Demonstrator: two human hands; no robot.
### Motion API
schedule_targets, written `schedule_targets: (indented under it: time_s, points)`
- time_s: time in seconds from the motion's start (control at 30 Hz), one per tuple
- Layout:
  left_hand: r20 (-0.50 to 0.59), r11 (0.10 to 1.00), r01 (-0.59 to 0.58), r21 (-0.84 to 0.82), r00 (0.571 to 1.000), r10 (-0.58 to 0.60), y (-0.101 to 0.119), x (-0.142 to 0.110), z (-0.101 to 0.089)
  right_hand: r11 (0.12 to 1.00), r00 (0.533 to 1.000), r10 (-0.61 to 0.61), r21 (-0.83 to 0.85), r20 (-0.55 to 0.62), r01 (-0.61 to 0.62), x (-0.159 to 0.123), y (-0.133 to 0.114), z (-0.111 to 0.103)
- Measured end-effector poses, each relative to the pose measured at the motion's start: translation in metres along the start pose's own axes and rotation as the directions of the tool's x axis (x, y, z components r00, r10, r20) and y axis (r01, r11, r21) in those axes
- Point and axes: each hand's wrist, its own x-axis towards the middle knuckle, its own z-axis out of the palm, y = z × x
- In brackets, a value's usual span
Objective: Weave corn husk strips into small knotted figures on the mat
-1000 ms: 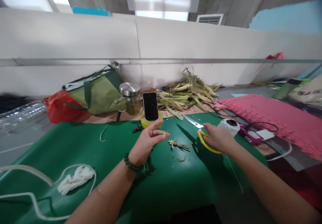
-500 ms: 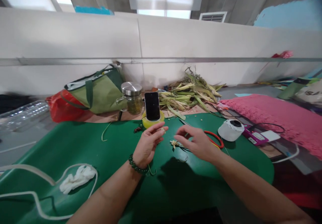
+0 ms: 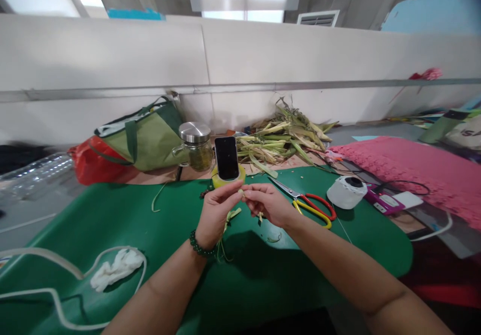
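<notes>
My left hand (image 3: 213,215), with a dark green bead bracelet at the wrist, pinches a small pale piece of corn husk (image 3: 241,192). Thin green strips (image 3: 232,215) hang below that hand. From the other side, the closed fingertips of my right hand (image 3: 271,205) meet the same piece. A small pale bit of husk (image 3: 260,217) shows under the right fingers, mostly hidden. Scissors (image 3: 306,203) with red and yellow handles lie just beyond the right hand. Behind the left fingertips, a phone (image 3: 227,157) leans upright on a yellow tape roll (image 3: 214,178).
A heap of dry husks (image 3: 285,137) is by the wall, right of a lidded glass mug (image 3: 198,149). A white thread spool (image 3: 346,194) and purple power strip (image 3: 385,199) sit right. Crumpled tissue (image 3: 117,270) and a white cable (image 3: 56,302) lie left on the green mat (image 3: 143,214).
My right hand has moved left from near the scissors and now pinches the husk piece at my left fingertips. The scissors are uncovered. More green strips show below the left hand.
</notes>
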Motion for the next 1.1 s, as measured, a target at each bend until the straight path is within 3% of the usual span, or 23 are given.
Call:
schedule_targets:
  time_s: [0.17, 0.23, 0.3, 0.37, 0.43, 0.53, 0.6, 0.67, 0.77, 1.1]
  points:
    - [0.055, 0.99, -0.033, 0.135, 0.998, 0.025, 0.008, 0.001, -0.001, 0.99, 0.986, 0.139, 0.004, 0.092, -0.14, 0.001, -0.001, -0.005]
    - [0.045, 0.992, -0.032, 0.118, 0.999, 0.027, 0.008, 0.002, -0.001, 0.995, 0.995, 0.063, -0.082, 0.076, -0.057, -0.001, 0.001, -0.005]
    - [0.018, 0.996, -0.011, 0.084, 1.0, 0.01, 0.007, 0.003, -0.002, 0.953, 0.989, -0.147, -0.267, 0.008, 0.144, -0.004, 0.004, -0.003]
    - [-0.015, 0.999, 0.027, 0.037, 1.0, -0.026, 0.006, 0.004, -0.001, 0.781, 0.902, -0.431, -0.499, 0.004, 0.375, -0.006, 0.007, -0.002]
    - [-0.04, 0.997, 0.08, -0.025, 0.996, -0.081, 0.004, 0.005, -0.001, 0.511, 0.756, -0.644, -0.672, 0.114, 0.537, -0.007, 0.01, -0.001]
    - [-0.06, 0.978, 0.184, -0.099, 0.98, -0.191, 0.001, 0.005, -0.001, 0.151, 0.57, -0.765, -0.775, 0.302, 0.613, -0.005, 0.014, -0.003]
    - [-0.068, 0.959, 0.256, -0.12, 0.962, -0.265, 0.0, 0.006, -0.001, 0.007, 0.519, -0.772, -0.811, 0.368, 0.585, -0.005, 0.014, -0.005]
    - [-0.056, 0.942, 0.311, -0.124, 0.946, -0.32, 0.0, 0.006, -0.002, -0.078, 0.537, -0.736, -0.841, 0.411, 0.536, -0.007, 0.014, -0.005]
    - [-0.027, 0.939, 0.323, -0.123, 0.944, -0.328, 0.003, 0.007, -0.004, -0.118, 0.617, -0.672, -0.881, 0.411, 0.458, -0.009, 0.014, -0.006]
    - [-0.04, 0.967, 0.246, 0.064, 0.969, -0.244, 0.007, 0.006, -0.005, 0.115, 0.803, -0.557, -0.938, 0.211, 0.326, -0.001, 0.013, -0.005]
